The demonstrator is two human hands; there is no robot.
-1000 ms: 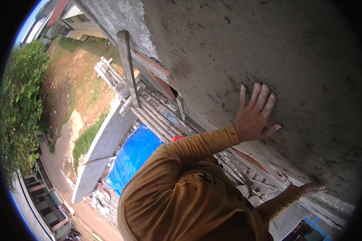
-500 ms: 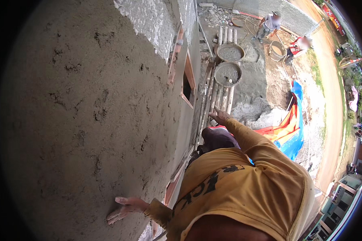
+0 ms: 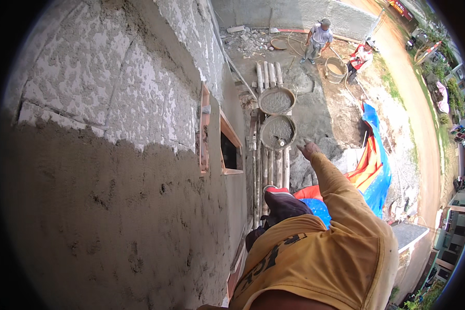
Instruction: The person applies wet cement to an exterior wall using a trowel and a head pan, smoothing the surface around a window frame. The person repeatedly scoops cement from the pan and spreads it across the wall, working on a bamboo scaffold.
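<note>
My right hand [image 3: 309, 150] reaches out in a mustard sleeve, fingers apart and holding nothing visible, just beside the nearer round tub [image 3: 278, 132] of wet grey mix, which has a small tool in it. A second mortar tub [image 3: 276, 101] sits beyond it. Both rest on wooden poles [image 3: 271, 175]. The wall [image 3: 113, 222] at my left has wet grey render below and a rough white-flecked band above. My left hand is out of sight.
Two framed openings [image 3: 231, 147] [image 3: 204, 129] are in the wall. Two co-workers [image 3: 319, 39] [image 3: 360, 59] stand by a bucket [image 3: 336, 71] and hoses in the yard below. A blue-and-orange tarp [image 3: 374, 165] lies at right, before a dirt road [image 3: 421, 124].
My view has swung round along the wall. My left hand, earlier pressed on the render, has dropped out of view. My right arm now stretches farther toward the tubs.
</note>
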